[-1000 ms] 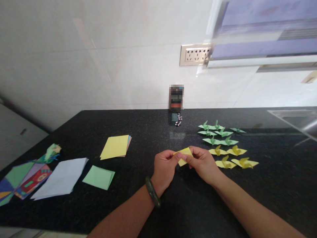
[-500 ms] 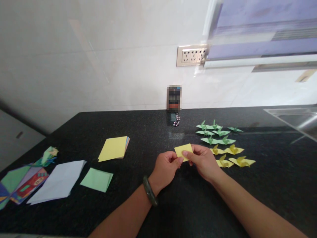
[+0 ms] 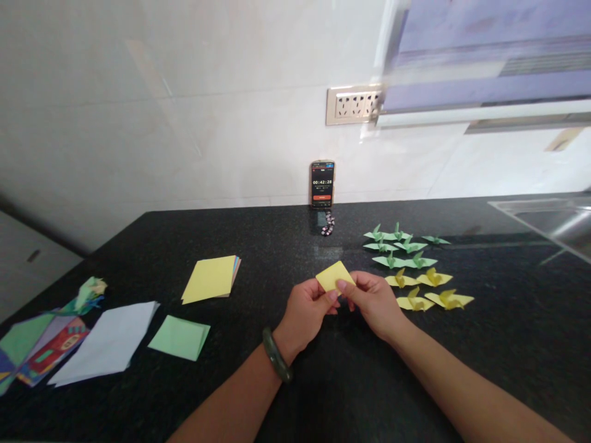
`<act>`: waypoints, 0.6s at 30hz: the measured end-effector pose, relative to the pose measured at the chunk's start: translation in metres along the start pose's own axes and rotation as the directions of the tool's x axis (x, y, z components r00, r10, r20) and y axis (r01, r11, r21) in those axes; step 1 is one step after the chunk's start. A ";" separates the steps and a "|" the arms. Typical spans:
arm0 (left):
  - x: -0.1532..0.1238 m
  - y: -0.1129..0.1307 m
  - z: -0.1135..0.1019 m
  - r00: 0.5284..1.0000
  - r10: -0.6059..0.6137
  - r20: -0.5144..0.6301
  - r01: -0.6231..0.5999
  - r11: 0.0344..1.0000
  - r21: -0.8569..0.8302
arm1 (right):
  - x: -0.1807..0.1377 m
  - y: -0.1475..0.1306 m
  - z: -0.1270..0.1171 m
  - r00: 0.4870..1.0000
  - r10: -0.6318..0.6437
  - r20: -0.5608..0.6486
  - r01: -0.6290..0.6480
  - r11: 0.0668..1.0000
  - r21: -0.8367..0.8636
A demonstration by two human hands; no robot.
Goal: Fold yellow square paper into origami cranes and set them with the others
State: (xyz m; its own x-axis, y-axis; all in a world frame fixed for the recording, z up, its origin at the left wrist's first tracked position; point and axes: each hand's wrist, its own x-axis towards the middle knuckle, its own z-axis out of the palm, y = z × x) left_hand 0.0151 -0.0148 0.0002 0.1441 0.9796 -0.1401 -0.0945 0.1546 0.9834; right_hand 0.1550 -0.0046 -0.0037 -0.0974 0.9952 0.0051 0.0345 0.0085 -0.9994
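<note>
A small folded yellow paper is pinched between both hands above the black counter. My left hand, with a dark green bangle on its wrist, grips the paper's lower left edge. My right hand pinches its lower right edge with thumb and forefinger. Just right of my hands lie several yellow paper cranes, and behind them several green paper cranes.
A stack of yellow square paper lies left of centre, a green folded sheet and white sheets further left, patterned papers at the edge. A phone leans on the wall. A sink sits at the right.
The yellow paper has been turned and lifted slightly in my fingers, now showing as a diamond. Both hands stayed together in the same place.
</note>
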 end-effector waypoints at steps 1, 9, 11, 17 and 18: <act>0.000 0.000 0.000 1.000 -0.003 -0.003 0.003 1.000 0.002 | 0.002 0.001 -0.002 0.999 -0.015 -0.040 0.016 1.000 0.002; 0.000 -0.006 0.002 0.995 0.048 0.083 -0.057 0.991 0.119 | 0.005 -0.001 -0.009 0.991 -0.002 0.137 -0.008 0.997 0.075; 0.001 -0.005 0.003 0.992 0.054 0.117 -0.074 0.983 0.170 | 0.004 -0.001 -0.008 0.994 -0.020 0.106 0.014 0.998 0.055; 0.010 0.002 0.011 0.979 -0.077 0.189 0.043 0.984 0.176 | 0.007 -0.004 -0.015 0.988 -0.141 0.067 0.149 0.979 -0.137; 0.013 0.003 0.011 0.980 -0.102 0.169 0.071 0.981 0.180 | 0.008 -0.005 -0.016 0.982 -0.173 0.081 0.185 0.966 -0.180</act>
State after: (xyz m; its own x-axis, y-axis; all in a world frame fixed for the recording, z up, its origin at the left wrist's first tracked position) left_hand 0.0275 -0.0033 0.0031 0.3176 0.9228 -0.2182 0.0945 0.1982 0.9756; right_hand 0.1704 0.0046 0.0024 -0.1821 0.9675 0.1752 0.1942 0.2101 -0.9582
